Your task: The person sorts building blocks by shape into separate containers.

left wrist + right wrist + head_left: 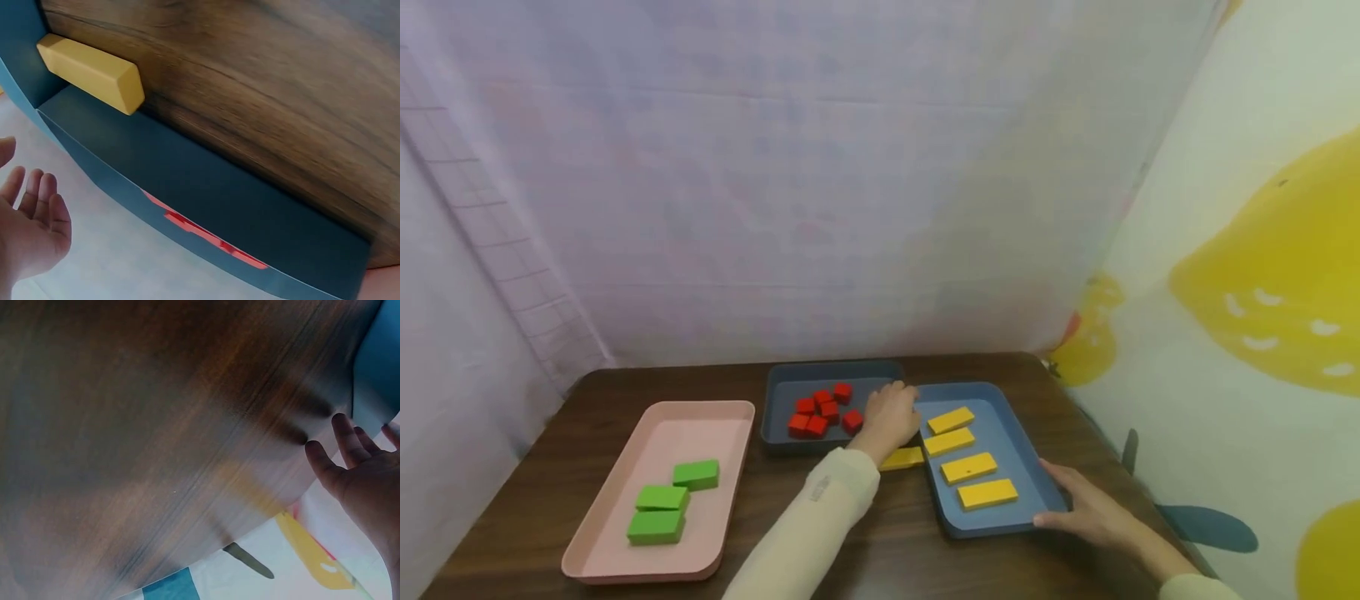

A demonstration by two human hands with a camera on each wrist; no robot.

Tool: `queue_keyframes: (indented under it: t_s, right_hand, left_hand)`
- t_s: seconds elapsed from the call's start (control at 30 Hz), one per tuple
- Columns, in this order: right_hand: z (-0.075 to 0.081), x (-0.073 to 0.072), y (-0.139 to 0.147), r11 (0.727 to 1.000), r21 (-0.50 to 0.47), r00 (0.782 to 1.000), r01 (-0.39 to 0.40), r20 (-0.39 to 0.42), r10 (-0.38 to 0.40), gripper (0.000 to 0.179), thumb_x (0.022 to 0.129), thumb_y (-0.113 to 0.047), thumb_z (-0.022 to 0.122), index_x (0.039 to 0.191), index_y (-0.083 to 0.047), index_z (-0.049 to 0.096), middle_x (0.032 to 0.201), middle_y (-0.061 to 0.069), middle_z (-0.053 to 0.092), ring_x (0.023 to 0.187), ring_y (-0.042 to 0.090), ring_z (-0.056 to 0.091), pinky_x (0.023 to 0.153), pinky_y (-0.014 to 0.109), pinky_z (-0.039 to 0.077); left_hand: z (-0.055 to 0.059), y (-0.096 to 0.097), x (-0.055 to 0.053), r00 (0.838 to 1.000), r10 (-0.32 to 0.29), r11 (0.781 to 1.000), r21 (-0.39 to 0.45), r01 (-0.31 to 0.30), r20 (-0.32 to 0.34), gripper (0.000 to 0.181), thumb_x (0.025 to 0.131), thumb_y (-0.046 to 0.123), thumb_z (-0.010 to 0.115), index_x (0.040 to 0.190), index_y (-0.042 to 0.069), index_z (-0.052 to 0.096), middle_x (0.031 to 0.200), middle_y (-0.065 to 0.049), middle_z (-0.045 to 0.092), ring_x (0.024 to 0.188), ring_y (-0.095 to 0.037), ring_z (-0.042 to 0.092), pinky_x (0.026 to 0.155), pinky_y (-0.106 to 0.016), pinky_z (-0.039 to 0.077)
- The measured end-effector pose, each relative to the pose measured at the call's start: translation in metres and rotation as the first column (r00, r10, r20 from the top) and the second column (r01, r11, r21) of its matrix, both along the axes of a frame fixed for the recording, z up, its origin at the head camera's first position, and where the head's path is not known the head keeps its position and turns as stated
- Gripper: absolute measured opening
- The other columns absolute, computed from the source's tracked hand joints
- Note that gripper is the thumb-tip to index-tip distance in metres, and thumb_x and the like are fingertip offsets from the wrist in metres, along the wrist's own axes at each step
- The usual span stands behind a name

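My left hand (891, 417) hovers around the neighbouring edges of a dark blue-grey tray (831, 450) and a lighter blue tray (1026, 446). In the left wrist view its fingers are loosely bent, with nothing visible between them. A yellow block (90, 72) lies on the table beside the dark tray, partly covered by my left wrist in the head view. Several yellow blocks (968, 468) lie in a column in the lighter blue tray. My right hand (1086, 504) rests at that tray's near right corner, fingers extended along the side and thumb at the front.
Several red cubes (829, 412) lie in the dark tray. At the left stands a pink tray (688, 429) with three green blocks (655, 527). A brown wooden table (820, 508) bears everything; pale curtains (820, 208) hang behind it.
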State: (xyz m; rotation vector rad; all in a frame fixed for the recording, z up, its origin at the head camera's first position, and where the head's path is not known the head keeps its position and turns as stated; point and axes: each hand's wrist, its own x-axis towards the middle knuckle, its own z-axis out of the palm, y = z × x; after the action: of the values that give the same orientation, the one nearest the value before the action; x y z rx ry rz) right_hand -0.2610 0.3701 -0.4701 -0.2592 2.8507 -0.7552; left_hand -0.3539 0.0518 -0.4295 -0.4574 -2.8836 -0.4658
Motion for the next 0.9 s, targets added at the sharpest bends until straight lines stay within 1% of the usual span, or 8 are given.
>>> queue_keyframes:
  t_s: [0.13,0.23,0.3,0.4,0.5,0.6,0.73,0.9]
  right_hand:
    - [0.001,0.0,-0.001,1.0,-0.006,1.0,0.011,0.021,-0.011,0.096,0.07,-0.053,0.069,0.141,-0.004,0.026,0.137,0.029,0.028,0.122,0.047,0.029,0.092,0.061,0.027]
    - [0.0,0.0,-0.001,1.0,-0.01,1.0,-0.015,-0.001,0.015,0.095,0.071,-0.052,0.069,0.141,-0.002,0.027,0.136,0.031,0.029,0.121,0.048,0.03,0.092,0.061,0.027]
    - [-0.001,-0.001,0.0,1.0,-0.008,1.0,-0.022,-0.014,0.022,0.095,0.071,-0.051,0.069,0.14,-0.002,0.028,0.136,0.031,0.029,0.121,0.047,0.031,0.092,0.061,0.027]
    - [-0.001,-0.002,0.001,0.999,-0.005,0.999,-0.035,-0.027,0.035,0.095,0.071,-0.05,0.07,0.14,-0.001,0.028,0.135,0.031,0.03,0.121,0.048,0.031,0.092,0.061,0.027]
    - [-0.001,-0.002,0.002,1.0,-0.002,0.999,-0.027,-0.017,0.027,0.096,0.071,-0.05,0.07,0.14,-0.001,0.027,0.135,0.031,0.029,0.121,0.048,0.03,0.092,0.061,0.027]
    - [-0.002,-0.001,0.001,0.999,-0.005,0.999,-0.043,-0.034,0.042,0.095,0.071,-0.049,0.07,0.14,0.001,0.027,0.135,0.032,0.029,0.12,0.049,0.03,0.092,0.061,0.026]
    - [-0.001,-0.001,0.001,0.999,-0.004,0.998,-0.043,-0.035,0.043,0.095,0.072,-0.05,0.069,0.14,0.001,0.027,0.135,0.032,0.029,0.12,0.049,0.03,0.092,0.061,0.026]
    - [-0.001,-0.002,0.0,1.0,0.0,1.0,-0.003,0.013,0.003,0.096,0.071,-0.051,0.069,0.141,-0.001,0.026,0.136,0.032,0.028,0.121,0.049,0.029,0.092,0.061,0.026]
  left_hand:
    - [0.001,-0.011,0.008,0.999,-0.024,1.0,0.007,0.025,-0.034,0.035,0.08,0.03,0.063,0.114,0.018,0.063,0.104,0.0,0.058,0.096,-0.02,0.054,0.081,-0.039,0.042]
    - [0.0,-0.02,0.016,0.999,-0.035,0.999,0.025,0.035,-0.036,0.034,0.08,0.032,0.064,0.111,0.018,0.064,0.102,0.001,0.058,0.094,-0.019,0.054,0.081,-0.039,0.043]
    - [-0.001,-0.027,0.023,0.999,-0.044,0.998,0.033,0.045,-0.031,0.032,0.08,0.033,0.064,0.109,0.018,0.065,0.101,0.001,0.058,0.093,-0.019,0.054,0.08,-0.039,0.043]
    - [-0.006,-0.036,0.034,0.997,-0.065,0.997,0.027,0.066,-0.045,0.029,0.08,0.034,0.065,0.105,0.019,0.066,0.098,0.002,0.058,0.09,-0.019,0.055,0.076,-0.037,0.045]
    - [-0.013,-0.043,0.043,0.995,-0.083,0.996,0.019,0.084,-0.06,0.028,0.079,0.033,0.066,0.103,0.018,0.067,0.096,0.002,0.058,0.087,-0.018,0.055,0.073,-0.036,0.045]
    - [-0.022,-0.049,0.051,0.996,-0.075,0.997,-0.01,0.075,-0.057,0.032,0.077,0.034,0.068,0.104,0.018,0.066,0.096,0.001,0.059,0.087,-0.019,0.055,0.073,-0.036,0.045]
    - [-0.03,-0.054,0.056,0.997,-0.059,0.998,-0.039,0.057,-0.046,0.037,0.075,0.035,0.069,0.107,0.017,0.066,0.1,-0.003,0.06,0.091,-0.022,0.056,0.075,-0.04,0.045]
    - [-0.04,-0.056,0.057,0.997,-0.054,0.998,-0.041,0.051,-0.062,0.037,0.074,0.035,0.07,0.106,0.016,0.066,0.097,-0.003,0.06,0.088,-0.023,0.057,0.075,-0.039,0.045]
